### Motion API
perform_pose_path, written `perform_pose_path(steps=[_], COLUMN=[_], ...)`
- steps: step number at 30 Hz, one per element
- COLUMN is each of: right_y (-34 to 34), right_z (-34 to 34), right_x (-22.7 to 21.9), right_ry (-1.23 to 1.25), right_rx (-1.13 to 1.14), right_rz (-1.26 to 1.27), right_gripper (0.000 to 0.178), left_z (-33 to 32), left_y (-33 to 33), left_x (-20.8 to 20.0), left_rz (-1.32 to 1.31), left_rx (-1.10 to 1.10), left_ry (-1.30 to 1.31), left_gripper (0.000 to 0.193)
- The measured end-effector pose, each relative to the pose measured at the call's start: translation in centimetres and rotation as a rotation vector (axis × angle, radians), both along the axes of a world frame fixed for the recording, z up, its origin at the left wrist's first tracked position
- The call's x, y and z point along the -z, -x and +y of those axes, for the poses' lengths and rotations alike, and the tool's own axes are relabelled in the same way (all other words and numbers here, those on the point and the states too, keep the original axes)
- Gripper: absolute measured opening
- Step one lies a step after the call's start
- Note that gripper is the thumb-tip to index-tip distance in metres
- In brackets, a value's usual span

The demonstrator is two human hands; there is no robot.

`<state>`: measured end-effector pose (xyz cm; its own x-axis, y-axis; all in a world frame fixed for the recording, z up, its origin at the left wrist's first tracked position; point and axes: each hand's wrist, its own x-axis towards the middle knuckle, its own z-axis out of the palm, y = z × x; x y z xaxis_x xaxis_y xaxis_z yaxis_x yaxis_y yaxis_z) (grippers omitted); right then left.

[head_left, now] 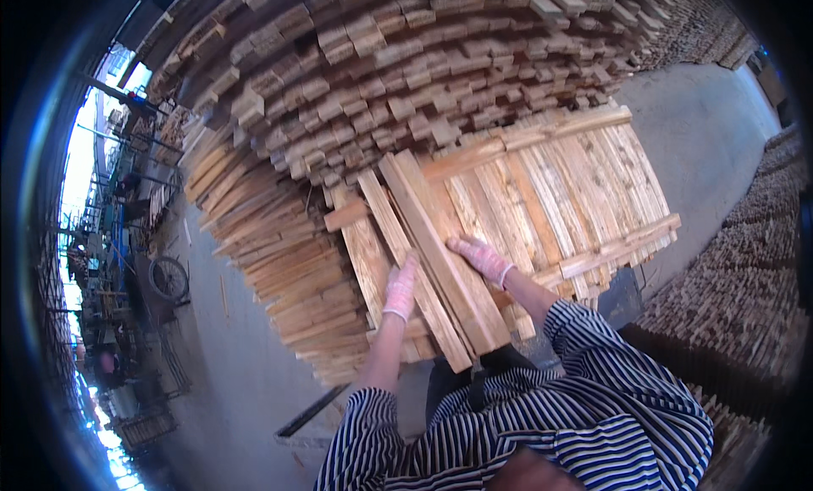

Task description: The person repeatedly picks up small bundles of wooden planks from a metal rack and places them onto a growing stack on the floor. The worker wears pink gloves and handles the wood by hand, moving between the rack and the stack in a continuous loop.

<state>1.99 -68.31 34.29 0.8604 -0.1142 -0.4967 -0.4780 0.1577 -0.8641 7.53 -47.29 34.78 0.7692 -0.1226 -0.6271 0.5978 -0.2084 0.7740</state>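
The gloved left grip (401, 289) touches a narrow wooden plank (434, 309); the gloved right grip (480, 258) touches the thicker plank (439, 252) beside it; whether either is clamped, I cannot tell.

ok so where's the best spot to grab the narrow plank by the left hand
Grip the narrow plank near mid-length, probably from the left: the left hand lies at its long outer edge, while the wider plank runs close along its right side, leaving little finger room.

Long pale wooden boards (440, 252), side by side
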Motion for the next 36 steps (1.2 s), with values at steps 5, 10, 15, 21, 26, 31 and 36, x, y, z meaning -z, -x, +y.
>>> perform_pose_path(steps=[5, 10, 15, 21, 26, 31, 36], right_y=[-2.2, -2.4, -3.0, -3.4, -1.2, -0.7, -3.9], right_z=[0.8, 8.1, 6.6, 6.7, 4.9, 8.1, 12.9], right_x=[-2.7, -6.7, -5.5, -8.1, -8.7, -8.2, -4.1], right_ry=[0.628, 1.234, 1.247, 0.951, 0.895, 0.944, 0.990], right_rx=[0.045, -0.328, -0.269, -0.067, 0.037, 0.008, -0.215], right_rz=[-0.101, -0.305, -0.087, -0.126, -0.203, -0.188, -0.131], right_gripper=[0.075, 0.081, 0.083, 0.077, 0.060, 0.058, 0.062], left_z=[8.4, 11.0, 2.1, -2.1, -1.5, -1.3, 1.9], left_y=[-2.5, -2.8, -0.4, 0.3, -1.6, -5.0, -3.2], left_x=[3.0, 2.8, -3.3, 0.5, 5.1, -0.1, 2.1], left_rz=[0.065, -0.150, -0.880, -0.048, -0.001, 0.072, -0.454], left_rx=[-0.058, -0.211, -0.087, -0.046, -0.077, -0.038, -0.102], left_ry=[-0.024, -0.211, -0.673, -0.129, 0.212, 0.141, -0.095], left_gripper=[0.093, 0.089, 0.073, 0.077, 0.077, 0.071, 0.060])
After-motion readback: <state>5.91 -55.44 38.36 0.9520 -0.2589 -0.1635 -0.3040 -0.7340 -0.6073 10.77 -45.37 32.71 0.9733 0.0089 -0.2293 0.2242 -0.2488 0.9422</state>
